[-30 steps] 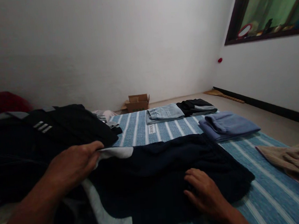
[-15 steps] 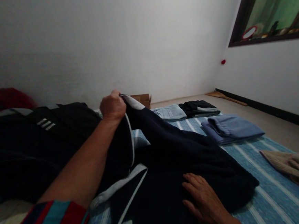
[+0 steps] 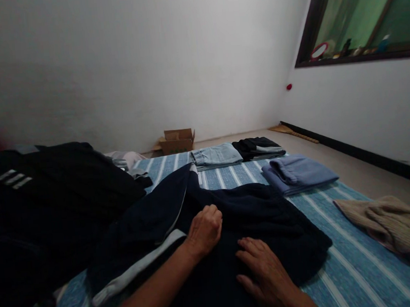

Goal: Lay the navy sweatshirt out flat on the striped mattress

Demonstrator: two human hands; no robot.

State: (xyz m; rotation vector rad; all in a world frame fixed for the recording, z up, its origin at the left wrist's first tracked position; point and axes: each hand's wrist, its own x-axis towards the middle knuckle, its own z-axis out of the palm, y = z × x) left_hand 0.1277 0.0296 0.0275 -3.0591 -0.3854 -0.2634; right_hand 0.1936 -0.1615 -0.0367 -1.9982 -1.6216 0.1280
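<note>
Our left hand (image 3: 206,229) clenches the navy garment (image 3: 253,225); right hand (image 3: 262,267) presses flat at 5 o'clock. A hard tug could undo the fold.

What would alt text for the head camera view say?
Both hands rest on a dark garment on a striped mat: left hand fisted in the cloth, right hand flat. Folded clothes lie beyond.

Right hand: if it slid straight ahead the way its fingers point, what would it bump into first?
Probably the left hand. The right hand lies flat on the dark navy garment, fingers pointing up-left toward that closed fist just ahead. Depth is hard to judge.
</note>
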